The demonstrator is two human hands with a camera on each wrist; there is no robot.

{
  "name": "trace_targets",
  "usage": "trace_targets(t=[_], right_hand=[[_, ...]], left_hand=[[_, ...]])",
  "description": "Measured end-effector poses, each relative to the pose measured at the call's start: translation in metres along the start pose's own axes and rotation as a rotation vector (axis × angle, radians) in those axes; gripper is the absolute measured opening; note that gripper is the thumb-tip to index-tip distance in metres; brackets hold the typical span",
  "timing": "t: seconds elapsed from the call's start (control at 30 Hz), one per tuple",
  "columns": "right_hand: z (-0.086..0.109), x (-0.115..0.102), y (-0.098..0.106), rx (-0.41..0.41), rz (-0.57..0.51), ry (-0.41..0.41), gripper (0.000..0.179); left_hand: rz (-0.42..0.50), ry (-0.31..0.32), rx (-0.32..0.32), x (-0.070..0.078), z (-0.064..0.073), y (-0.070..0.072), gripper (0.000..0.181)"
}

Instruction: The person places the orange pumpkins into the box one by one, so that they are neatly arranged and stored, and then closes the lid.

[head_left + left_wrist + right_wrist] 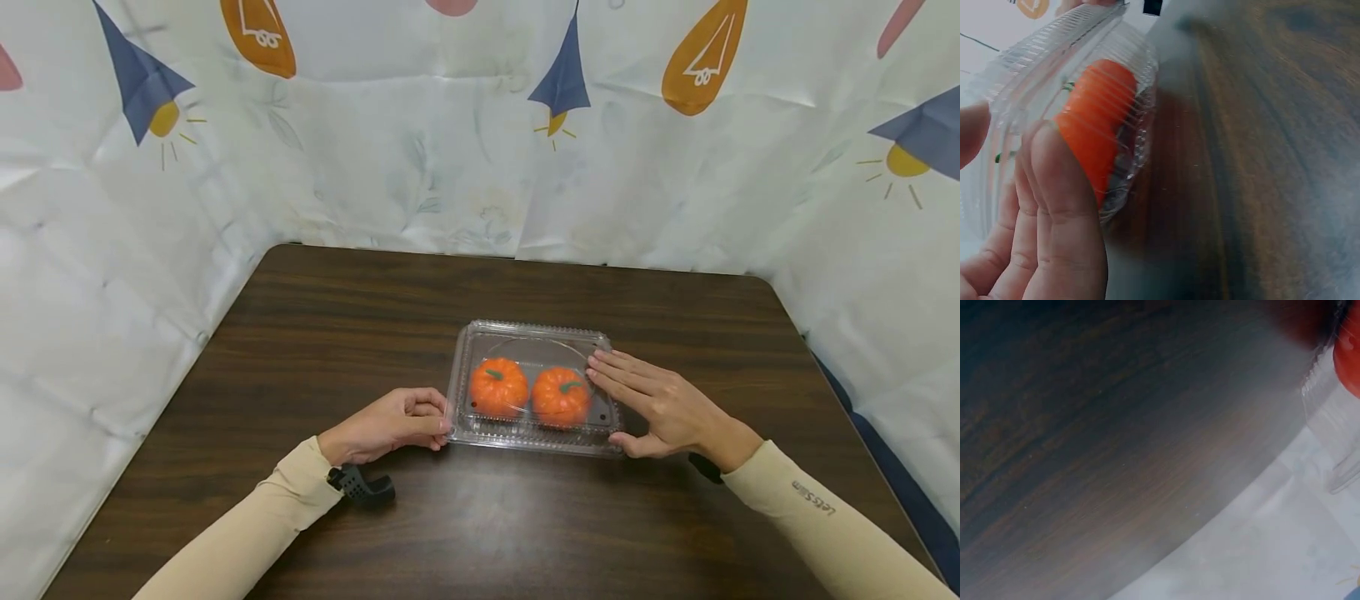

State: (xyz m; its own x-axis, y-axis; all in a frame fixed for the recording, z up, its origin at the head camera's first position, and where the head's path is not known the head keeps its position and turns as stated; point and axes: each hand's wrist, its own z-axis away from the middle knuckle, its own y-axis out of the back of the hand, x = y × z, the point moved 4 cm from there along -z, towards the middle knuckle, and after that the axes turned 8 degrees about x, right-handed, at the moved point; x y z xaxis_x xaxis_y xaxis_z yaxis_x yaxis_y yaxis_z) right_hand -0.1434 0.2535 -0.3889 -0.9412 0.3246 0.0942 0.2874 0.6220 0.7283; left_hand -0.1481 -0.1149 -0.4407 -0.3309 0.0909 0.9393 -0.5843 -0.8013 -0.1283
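A clear plastic clamshell container (532,342) lies on the dark wood table, its lid down over two small orange pumpkins with green stems. The left pumpkin (498,388) and the right pumpkin (561,397) sit side by side inside. My left hand (397,423) pinches the container's left rim near the front corner, fingers curled. In the left wrist view, thumb and fingers stand on either side of that rim. My right hand (660,404) lays straight fingers along the right edge, thumb at the front right corner. The right wrist view shows part of the container (1329,412), without the hand.
The brown wood-grain table (360,317) has rounded far corners. White printed fabric (450,167) hangs behind it and along both sides. A black strap (363,486) is on the left wrist, and pale sleeves (247,525) cover both forearms.
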Motion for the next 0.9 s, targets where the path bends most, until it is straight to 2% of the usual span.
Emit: trace_targets(t=[0.17, 0.27, 0.47, 0.57, 0.63, 0.73, 0.8, 0.9], right_hand=[[0.003, -0.001, 0.0, 0.027, 0.038, -0.03, 0.072], [0.008, -0.003, 0.002, 0.05, 0.057, -0.065, 0.073], [0.023, -0.009, 0.007, 0.09, 0.046, -0.217, 0.079], [0.032, -0.012, 0.009, 0.087, 0.006, -0.363, 0.081], [0.037, -0.014, 0.01, 0.068, -0.017, -0.497, 0.079], [0.043, -0.015, 0.01, -0.007, -0.029, -0.732, 0.068], [0.045, -0.016, 0.01, -0.07, -0.064, -0.862, 0.056], [0.045, -0.017, 0.007, -0.172, -0.173, -0.995, 0.035]], left_hand=[[-0.055, 0.016, -0.02, -0.005, -0.001, -0.002, 0.017], [-0.096, 0.024, -0.041, -0.007, -0.001, -0.004, 0.026], [-0.154, 0.016, -0.043, -0.006, 0.0, -0.01, 0.038], [-0.174, 0.013, -0.035, -0.006, 0.0, -0.012, 0.037], [-0.179, 0.013, -0.028, -0.006, 0.0, -0.013, 0.036], [-0.179, 0.01, -0.018, -0.006, 0.0, -0.013, 0.035], [-0.179, 0.012, -0.012, -0.006, -0.001, -0.013, 0.035], [-0.182, 0.013, -0.01, -0.006, -0.001, -0.013, 0.034]])
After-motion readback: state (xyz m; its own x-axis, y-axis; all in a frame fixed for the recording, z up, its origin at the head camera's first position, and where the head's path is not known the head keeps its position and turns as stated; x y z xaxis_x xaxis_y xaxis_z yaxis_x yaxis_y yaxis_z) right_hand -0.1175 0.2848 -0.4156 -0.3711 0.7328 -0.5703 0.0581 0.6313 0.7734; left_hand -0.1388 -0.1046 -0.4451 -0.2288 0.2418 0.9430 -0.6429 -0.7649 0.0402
